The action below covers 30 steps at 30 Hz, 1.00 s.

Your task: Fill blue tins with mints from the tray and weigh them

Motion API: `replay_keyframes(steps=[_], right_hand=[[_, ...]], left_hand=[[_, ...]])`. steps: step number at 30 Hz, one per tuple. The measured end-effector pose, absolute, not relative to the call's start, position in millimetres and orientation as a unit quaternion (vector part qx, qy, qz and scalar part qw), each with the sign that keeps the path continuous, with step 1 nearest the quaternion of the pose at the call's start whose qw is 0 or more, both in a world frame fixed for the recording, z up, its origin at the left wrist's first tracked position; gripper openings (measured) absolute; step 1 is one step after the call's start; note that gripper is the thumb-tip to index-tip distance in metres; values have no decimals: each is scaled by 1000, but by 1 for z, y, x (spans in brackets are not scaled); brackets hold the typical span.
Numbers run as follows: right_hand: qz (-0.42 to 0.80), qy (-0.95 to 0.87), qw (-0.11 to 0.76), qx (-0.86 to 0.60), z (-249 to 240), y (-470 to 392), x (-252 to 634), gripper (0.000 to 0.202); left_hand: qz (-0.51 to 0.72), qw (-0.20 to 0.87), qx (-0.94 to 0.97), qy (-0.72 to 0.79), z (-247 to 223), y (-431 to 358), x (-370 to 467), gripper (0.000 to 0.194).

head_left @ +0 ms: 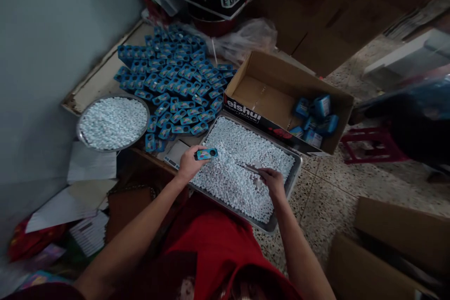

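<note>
My left hand [190, 165] is closed around a small blue box [206, 153] that has a dark round hole in its top face. It holds the box over the left part of a metal tray [298, 168] filled with small white pellets [239, 197]. In my right hand [273, 182] is the handle of a metal scoop [251, 168], its far end down among the pellets near the tray's middle. Pellets hide the tip of the scoop. Many like blue boxes [176, 84] stand packed together on the table beyond the tray.
A round metal bowl [145, 135] heaped with white pellets stands at the left. Behind the tray, an open cardboard box [260, 86] holds several blue boxes. A red stool [372, 145] is on the floor at right, with cardboard flaps [372, 267] nearer me. Papers [66, 204] lie lower left.
</note>
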State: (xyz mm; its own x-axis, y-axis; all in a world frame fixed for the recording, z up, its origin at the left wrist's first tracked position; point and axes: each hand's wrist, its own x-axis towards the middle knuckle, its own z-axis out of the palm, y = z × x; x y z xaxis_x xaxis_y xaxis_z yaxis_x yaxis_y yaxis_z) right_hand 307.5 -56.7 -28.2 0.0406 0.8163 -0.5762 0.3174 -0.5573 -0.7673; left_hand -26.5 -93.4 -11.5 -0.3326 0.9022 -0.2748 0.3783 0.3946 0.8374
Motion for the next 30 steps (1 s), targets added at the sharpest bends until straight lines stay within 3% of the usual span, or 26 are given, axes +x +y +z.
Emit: replay_keyframes(steps=[7,10,15,18,20,24,27,30], right_hand=[[603,-459,218,-615,26,-29,290,31],[487,-613,173,-598,49,-18,248,18],[270,-806,54,-524,108,-25,204,27],[222,-796,87,-556,114,-27,234,29],[257,-744,134,-603,94,-24,270,29],[450,-535,153,-699,27,-34,317,41],[572,-391,200,-693,-7,-59,305,41],[645,-342,187,-657,-21,-77,267,35]], left_hand=[[292,341,518,728,-7,-93,-12,38],[295,332,533,720,-5,-89,-5,38],[330,332,508,723,-7,-89,-3,34],[378,351,412,751,-12,-105,-15,36],[403,335,346,778,-13,-126,-31,38],[419,237,253,839,-13,-187,-82,36],[419,205,198,862,-21,-220,-126,37],[432,187,206,858,-42,-222,-162,38]])
